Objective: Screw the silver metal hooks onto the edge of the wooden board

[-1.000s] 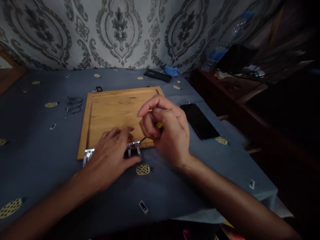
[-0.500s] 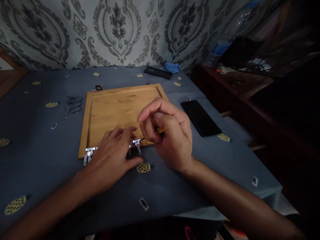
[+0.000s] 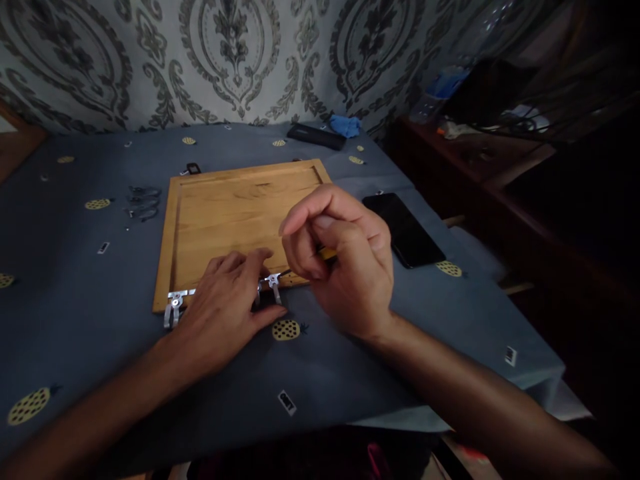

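Note:
A wooden board [image 3: 220, 220] with a raised frame lies on the table. Along its near edge runs a metal hook rail [image 3: 183, 293], with silver hooks [image 3: 274, 287] hanging past the edge. My left hand [image 3: 220, 313] straddles the middle of the rail, fingers on the board side and thumb on the near side, hiding that stretch. Closed around the yellow handle of a screwdriver [image 3: 327, 254] is my right hand [image 3: 350, 267]. The screwdriver's thin dark shaft points left to the rail's right end; its tip appears to meet the rail there, though contact is hard to make out.
Several small dark hooks [image 3: 143, 203] lie left of the board. A black phone [image 3: 405, 230] rests to the right. Behind are a dark case [image 3: 316, 137], a blue cloth [image 3: 345, 125] and a small black object [image 3: 193, 169]. A cluttered dark red cabinet [image 3: 480, 173] stands at right.
The view has shifted slightly, moving the board a little up and left in the picture. My right hand has turned slightly around the screwdriver. My left hand keeps its place on the rail.

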`<act>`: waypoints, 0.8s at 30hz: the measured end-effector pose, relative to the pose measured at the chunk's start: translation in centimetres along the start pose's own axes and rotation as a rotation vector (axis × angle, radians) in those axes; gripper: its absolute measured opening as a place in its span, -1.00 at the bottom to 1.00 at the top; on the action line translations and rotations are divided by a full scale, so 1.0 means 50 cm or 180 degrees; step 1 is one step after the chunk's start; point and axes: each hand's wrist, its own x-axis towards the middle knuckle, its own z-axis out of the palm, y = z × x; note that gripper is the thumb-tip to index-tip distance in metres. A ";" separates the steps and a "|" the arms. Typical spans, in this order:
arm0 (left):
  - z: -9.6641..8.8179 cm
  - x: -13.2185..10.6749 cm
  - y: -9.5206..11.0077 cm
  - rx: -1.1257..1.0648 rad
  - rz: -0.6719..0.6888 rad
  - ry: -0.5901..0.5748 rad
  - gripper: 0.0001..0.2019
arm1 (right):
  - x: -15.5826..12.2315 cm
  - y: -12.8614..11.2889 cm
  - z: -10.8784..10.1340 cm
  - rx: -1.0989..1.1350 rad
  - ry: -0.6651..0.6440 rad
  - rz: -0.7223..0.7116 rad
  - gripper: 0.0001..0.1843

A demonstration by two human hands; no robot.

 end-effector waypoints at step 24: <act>-0.002 0.000 0.004 -0.0165 -0.0195 -0.0120 -0.61 | 0.000 0.002 0.001 0.0036 0.0159 -0.0035 -0.72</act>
